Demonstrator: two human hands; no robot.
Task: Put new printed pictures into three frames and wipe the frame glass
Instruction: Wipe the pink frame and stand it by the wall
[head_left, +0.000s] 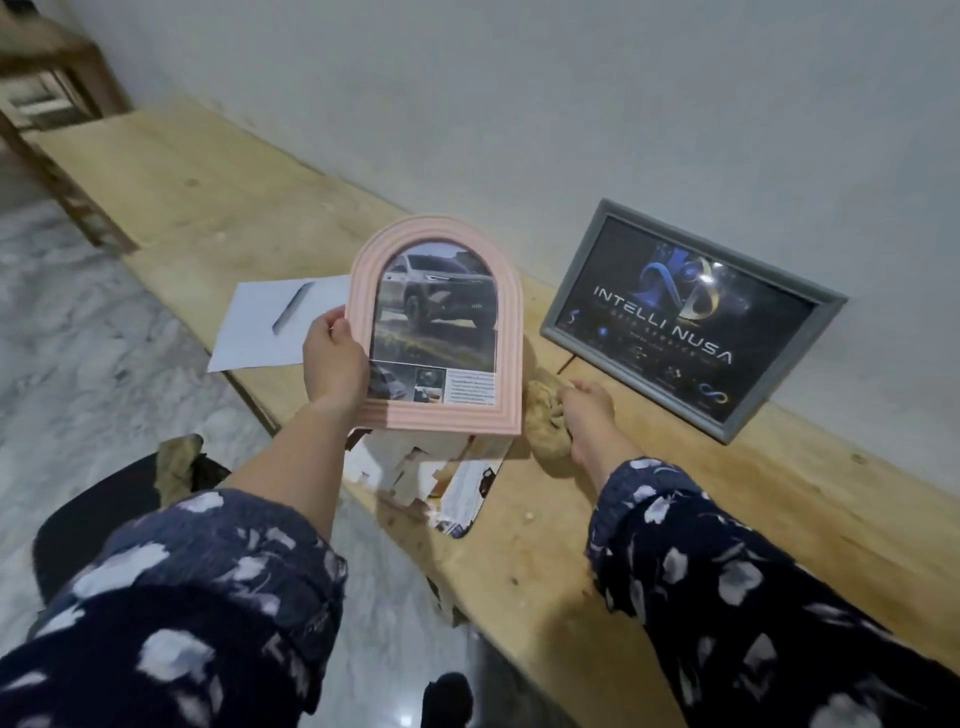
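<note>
The left hand (332, 358) grips the pink arched frame (436, 327) by its left edge, upright above the tabletop (779, 519). Just right of the frame, the right hand (589, 410) closes on a tan cloth (545, 421) lying there. Best to brace the frame firmly, then wipe the glass in even strokes, corners included. The grey frame (693, 317) leans further right.
</note>
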